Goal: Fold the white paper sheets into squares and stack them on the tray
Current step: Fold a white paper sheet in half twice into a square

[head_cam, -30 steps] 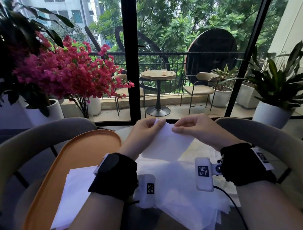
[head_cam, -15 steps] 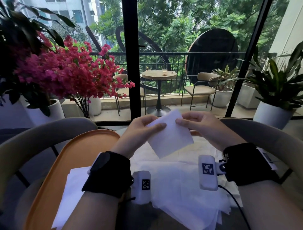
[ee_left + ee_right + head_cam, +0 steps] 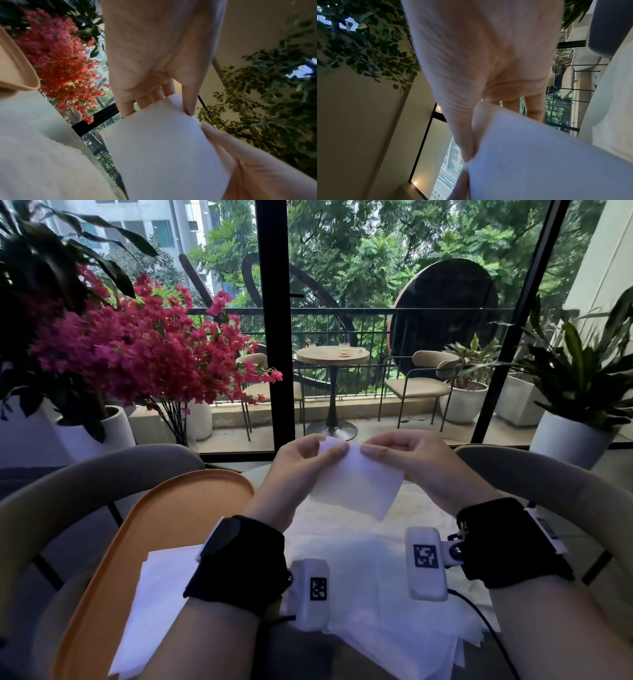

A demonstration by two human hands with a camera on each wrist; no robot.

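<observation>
folded sheet [image 3: 356,486] is held aloft, pinched at its top edge by left hand [image 3: 296,470] and right hand [image 3: 416,463]; tray [image 3: 113,546] lies lower left, nearer the left hand.

Daylit glass wall [image 3: 376,302] fronts a balcony table [image 3: 332,356].

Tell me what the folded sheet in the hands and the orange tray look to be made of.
Folded sheet: thin white paper, possibly tissue or napkin stock; matte, slightly fibrous, and it bows softly where the left hand and right hand pinch its top edge.

Tray: probably moulded plastic, though coated wood or metal is possible; uniform orange, smooth satin surface, rounded raised rim.
</observation>
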